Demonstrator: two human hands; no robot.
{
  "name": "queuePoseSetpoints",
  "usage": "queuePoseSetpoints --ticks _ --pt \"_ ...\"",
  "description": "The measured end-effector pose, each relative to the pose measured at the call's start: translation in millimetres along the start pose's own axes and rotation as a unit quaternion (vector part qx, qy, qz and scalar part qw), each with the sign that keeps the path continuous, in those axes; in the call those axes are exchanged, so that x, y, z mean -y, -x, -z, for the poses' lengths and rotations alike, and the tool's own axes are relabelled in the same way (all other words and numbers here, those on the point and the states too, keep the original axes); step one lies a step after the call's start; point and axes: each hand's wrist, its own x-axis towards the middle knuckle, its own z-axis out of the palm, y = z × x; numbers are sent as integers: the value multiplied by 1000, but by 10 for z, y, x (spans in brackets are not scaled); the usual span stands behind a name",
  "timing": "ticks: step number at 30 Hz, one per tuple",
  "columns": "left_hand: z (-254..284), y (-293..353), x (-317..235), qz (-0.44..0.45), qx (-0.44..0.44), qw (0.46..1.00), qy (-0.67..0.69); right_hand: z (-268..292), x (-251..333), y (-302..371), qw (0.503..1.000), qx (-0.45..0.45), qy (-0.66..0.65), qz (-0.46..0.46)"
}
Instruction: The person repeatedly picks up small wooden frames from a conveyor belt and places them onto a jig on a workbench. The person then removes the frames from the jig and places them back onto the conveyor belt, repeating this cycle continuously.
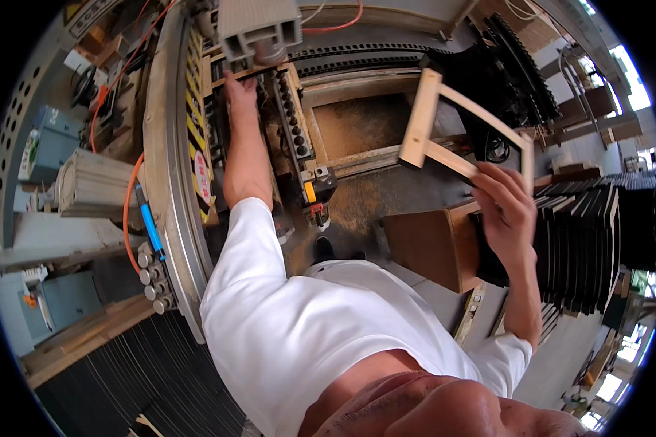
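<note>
Wooden frame (420,120), four-sided, pale on its visible faces with dark outer edges, is raised at the person's right side, tilted and clear of any support. Its left member is visibly wider than the other three. The right hand (504,211) grasps the frame at its near corner, fingers bent over the lower member.

The left hand (240,93) is extended forward at the machine, beside a narrow strip (249,75) beneath the end of a grey metal beam (259,33). Its fingers point away from the body; whether they grip the strip cannot be told.

Just right of the left forearm runs a rail bearing a row of black round knobs (293,120). To the left stands a yellow-and-black striped panel (194,95). Sawdust (361,131) lies in the machine's rectangular opening and on the floor nearby.

Below the frame sits a brown box (434,247), and right of it a large stack of black boards (576,247). At far left, an orange hose (127,218) curves beside a blue tube (150,222). The person wears a white shirt (328,320).
</note>
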Motion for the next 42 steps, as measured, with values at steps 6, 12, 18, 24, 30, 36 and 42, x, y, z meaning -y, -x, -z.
queuePoseSetpoints --ticks 6,12,18,24,30,36,42 --pt "346 1184 143 8 -53 998 40 -1284 -204 -614 988 22 -110 102" --pt "1096 2952 480 26 -7 999 -22 -2695 20 -1198 957 36 -190 218" --pt "1578 4439 555 5 -40 999 -33 -3870 456 -1611 941 41 -181 284" --pt "1668 5318 691 -57 -121 988 -75 -4379 483 -1987 946 58 -67 313" --pt "1969 5575 1053 -81 -188 979 -15 -4534 463 -2583 930 73 52 356" --pt "2331 5595 1261 -115 -257 958 49 -4561 569 -2968 914 99 141 368" --pt "2438 5570 1311 -143 -275 949 63 -4757 526 -3269 918 117 152 347"
